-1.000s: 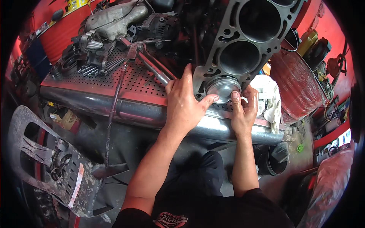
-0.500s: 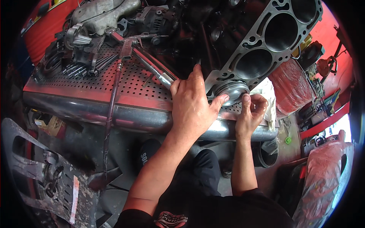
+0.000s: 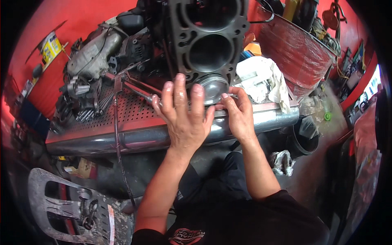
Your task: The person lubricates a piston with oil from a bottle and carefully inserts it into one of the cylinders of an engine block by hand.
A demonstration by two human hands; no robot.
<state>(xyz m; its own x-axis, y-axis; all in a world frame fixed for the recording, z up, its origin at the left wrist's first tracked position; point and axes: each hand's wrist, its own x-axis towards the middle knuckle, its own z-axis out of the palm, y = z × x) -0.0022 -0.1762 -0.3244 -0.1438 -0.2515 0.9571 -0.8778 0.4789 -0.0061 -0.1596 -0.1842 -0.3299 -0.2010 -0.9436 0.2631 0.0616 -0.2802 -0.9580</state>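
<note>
A round metal piston (image 3: 213, 90) stands with its flat crown showing at the nearest bore of a dark engine block (image 3: 179, 41). Its lower part is hidden. On its right side, my right hand (image 3: 241, 116) has thumb and curled fingers against the piston's edge. My left hand (image 3: 185, 118) is open beside the piston, back up, with fingers spread and reaching over the block's near left corner. Left of that hand, a chrome tool handle (image 3: 141, 92) lies on the bench.
The perforated metal bench (image 3: 126, 109) has a rounded steel front edge. Engine parts (image 3: 83, 87) and an alternator (image 3: 136, 47) stand left. A white cloth (image 3: 259, 75) lies right of the block. A chair (image 3: 81, 208) holding metal parts is lower left, a black bin (image 3: 306, 139) right.
My view has turned, so the block stands more upright in it. My left hand has lifted its thumb off the piston and spread its fingers. My right hand stays at the piston's edge.
</note>
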